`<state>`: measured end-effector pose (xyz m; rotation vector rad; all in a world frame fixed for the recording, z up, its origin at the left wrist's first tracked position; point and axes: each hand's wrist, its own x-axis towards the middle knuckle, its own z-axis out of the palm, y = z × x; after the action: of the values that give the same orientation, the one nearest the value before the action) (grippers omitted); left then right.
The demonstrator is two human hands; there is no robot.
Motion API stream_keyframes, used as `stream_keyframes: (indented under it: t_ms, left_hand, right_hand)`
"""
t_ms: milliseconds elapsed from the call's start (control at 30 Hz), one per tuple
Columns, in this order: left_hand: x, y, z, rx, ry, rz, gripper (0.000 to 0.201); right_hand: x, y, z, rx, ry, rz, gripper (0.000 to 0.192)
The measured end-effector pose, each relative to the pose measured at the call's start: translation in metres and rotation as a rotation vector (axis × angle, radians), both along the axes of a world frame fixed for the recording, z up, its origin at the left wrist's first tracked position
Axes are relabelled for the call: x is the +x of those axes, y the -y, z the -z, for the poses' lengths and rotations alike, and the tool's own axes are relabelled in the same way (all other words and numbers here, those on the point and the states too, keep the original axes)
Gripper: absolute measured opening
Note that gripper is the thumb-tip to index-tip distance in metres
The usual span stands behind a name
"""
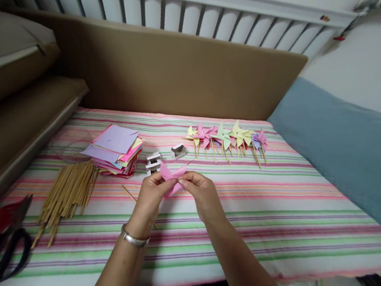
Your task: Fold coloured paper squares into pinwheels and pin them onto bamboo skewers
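A pink paper pinwheel (169,171), its points folded in toward the middle, is held up between both hands. My left hand (152,194) pinches its left side, thumb near the centre. From the right, my right hand (201,192) pinches the paper close to the same centre, thumb and forefinger together. Whether a pin sits between the fingertips is too small to tell. One loose thin stick (129,193) lies on the cloth, partly hidden behind my left forearm. Just behind the hands stand small white open boxes (178,151), their contents unclear.
A pile of coloured paper squares (116,142) and a bundle of thin sticks (67,191) lie left on the striped cloth (289,223). Black-handled scissors (11,246) are at far left. Several finished pinwheels (223,134) rest at the back right, before a brown board (182,70).
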<state>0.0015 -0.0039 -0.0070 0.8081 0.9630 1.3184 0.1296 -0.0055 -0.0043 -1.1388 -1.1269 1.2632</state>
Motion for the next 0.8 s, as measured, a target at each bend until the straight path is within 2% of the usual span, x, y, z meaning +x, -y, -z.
stream_keyframes:
  t_ms: [400, 800]
  left_hand:
    - [0.0039, 0.0009, -0.0050, 0.011, -0.023, -0.024, 0.019]
    - [0.0052, 0.0008, 0.0013, 0.019, -0.050, -0.015, 0.017]
  right_hand:
    - [-0.0033, 0.0004, 0.0003, -0.025, -0.054, 0.062, 0.009]
    - [-0.0031, -0.0011, 0.0028, -0.011, -0.072, 0.075, 0.009]
